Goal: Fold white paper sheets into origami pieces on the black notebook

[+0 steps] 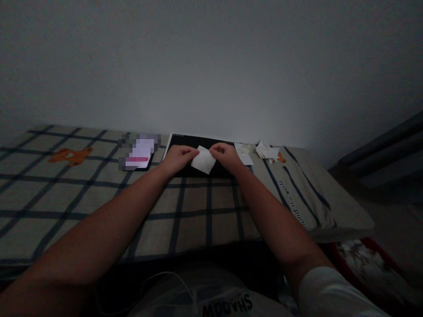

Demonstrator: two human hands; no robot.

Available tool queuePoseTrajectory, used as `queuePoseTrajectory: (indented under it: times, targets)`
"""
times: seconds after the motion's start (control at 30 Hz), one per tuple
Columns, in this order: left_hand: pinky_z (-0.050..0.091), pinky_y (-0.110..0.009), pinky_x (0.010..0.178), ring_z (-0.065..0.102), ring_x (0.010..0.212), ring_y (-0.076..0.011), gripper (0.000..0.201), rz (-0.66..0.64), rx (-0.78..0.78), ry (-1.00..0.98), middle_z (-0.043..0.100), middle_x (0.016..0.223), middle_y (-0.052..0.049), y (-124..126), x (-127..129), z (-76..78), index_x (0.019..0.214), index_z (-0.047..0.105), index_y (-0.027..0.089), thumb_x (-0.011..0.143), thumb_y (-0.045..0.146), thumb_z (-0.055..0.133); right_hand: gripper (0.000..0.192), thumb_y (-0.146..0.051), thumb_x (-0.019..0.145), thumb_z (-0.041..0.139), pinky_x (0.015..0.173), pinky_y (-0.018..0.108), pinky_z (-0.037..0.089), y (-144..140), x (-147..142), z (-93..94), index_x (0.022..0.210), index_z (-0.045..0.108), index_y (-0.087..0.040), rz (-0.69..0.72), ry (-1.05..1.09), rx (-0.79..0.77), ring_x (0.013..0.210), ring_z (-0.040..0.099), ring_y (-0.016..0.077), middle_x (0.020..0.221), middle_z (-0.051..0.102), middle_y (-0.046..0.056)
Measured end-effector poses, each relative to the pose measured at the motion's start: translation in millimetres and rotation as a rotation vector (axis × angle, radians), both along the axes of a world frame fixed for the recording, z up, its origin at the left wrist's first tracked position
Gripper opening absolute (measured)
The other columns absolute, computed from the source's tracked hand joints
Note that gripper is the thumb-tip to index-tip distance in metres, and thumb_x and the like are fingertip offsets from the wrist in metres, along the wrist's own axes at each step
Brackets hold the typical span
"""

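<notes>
Over black pad point(185, 141), left hand point(178, 157), right hand point(227, 155) pinching paper point(203, 161)

The paper point(203, 160) is a small white square sheet, turned so it sits like a diamond with one corner pointing down. It is held up by its two upper edges, just over the near edge of a black pad point(185, 143) on the bed.

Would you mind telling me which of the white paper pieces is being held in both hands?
The square paper over the black pad, pinched between left hand and right hand; the other scraps lie untouched to the right.
</notes>
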State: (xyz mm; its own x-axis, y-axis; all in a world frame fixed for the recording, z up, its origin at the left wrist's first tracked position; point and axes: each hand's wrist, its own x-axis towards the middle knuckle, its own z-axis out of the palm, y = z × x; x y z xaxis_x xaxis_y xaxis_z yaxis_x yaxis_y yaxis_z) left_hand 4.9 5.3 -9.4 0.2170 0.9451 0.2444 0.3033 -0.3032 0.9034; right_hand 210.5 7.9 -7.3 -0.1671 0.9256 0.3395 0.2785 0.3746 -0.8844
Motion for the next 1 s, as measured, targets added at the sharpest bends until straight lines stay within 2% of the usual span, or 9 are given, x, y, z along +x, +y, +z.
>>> queuePoseTrajectory:
  times: [0.17, 0.3, 0.53, 0.87, 1.0]
  targets:
    - [0.045, -0.026, 0.064, 0.062, 0.070, -0.0170, 0.029, -0.076, 0.024, 0.093, 0.073, 0.079, -0.005, -6.2, 1.6, 7.4, 0.083, 0.077, 0.017, 0.078, 0.042, 0.063, 0.025, -0.040, 0.076, 0.063, 0.070, 0.029, 0.044, -1.5, -1.1, -1.4, 0.084, 0.067, -0.016, 0.105, -0.033, -0.002, 0.076, 0.058, 0.0152, 0.082, 0.067, 0.004]
    - [0.047, -0.028, 0.069, 0.064, 0.076, -0.0182, 0.031, -0.054, 0.058, 0.117, 0.074, 0.084, -0.005, -8.2, 4.7, 8.9, 0.085, 0.076, 0.016, 0.080, 0.043, 0.061, 0.025, -0.041, 0.078, 0.062, 0.068, 0.028, 0.044, -1.6, -3.4, -3.5, 0.082, 0.067, -0.017, 0.080, -0.039, 0.046, 0.074, 0.057, 0.0147, 0.080, 0.066, 0.003]
    - [0.053, -0.029, 0.067, 0.065, 0.069, -0.0155, 0.036, -0.129, -0.172, -0.055, 0.074, 0.086, -0.008, -5.6, 5.7, 4.5, 0.091, 0.074, 0.014, 0.072, 0.044, 0.073, 0.024, -0.040, 0.075, 0.064, 0.066, 0.029, 0.045, 1.8, -2.1, -7.4, 0.081, 0.065, -0.016, -0.031, 0.095, 0.016, 0.068, 0.057, 0.0138, 0.076, 0.065, 0.003]
    - [0.052, -0.027, 0.061, 0.062, 0.062, -0.0134, 0.027, -0.109, -0.141, -0.081, 0.072, 0.078, -0.006, 0.8, 1.8, 2.8, 0.084, 0.075, 0.015, 0.073, 0.039, 0.072, 0.027, -0.043, 0.072, 0.065, 0.068, 0.029, 0.046, 0.0, -5.2, -5.3, 0.080, 0.063, -0.017, -0.045, 0.118, -0.052, 0.073, 0.058, 0.0151, 0.078, 0.066, 0.003]
    - [0.054, -0.027, 0.065, 0.064, 0.069, -0.0142, 0.026, -0.096, -0.218, -0.202, 0.072, 0.081, -0.007, 0.6, 2.2, 3.8, 0.083, 0.074, 0.015, 0.069, 0.037, 0.075, 0.027, -0.043, 0.071, 0.065, 0.067, 0.029, 0.045, 0.9, -4.8, -5.6, 0.080, 0.064, -0.017, -0.044, 0.154, -0.074, 0.072, 0.058, 0.0149, 0.077, 0.066, 0.003]
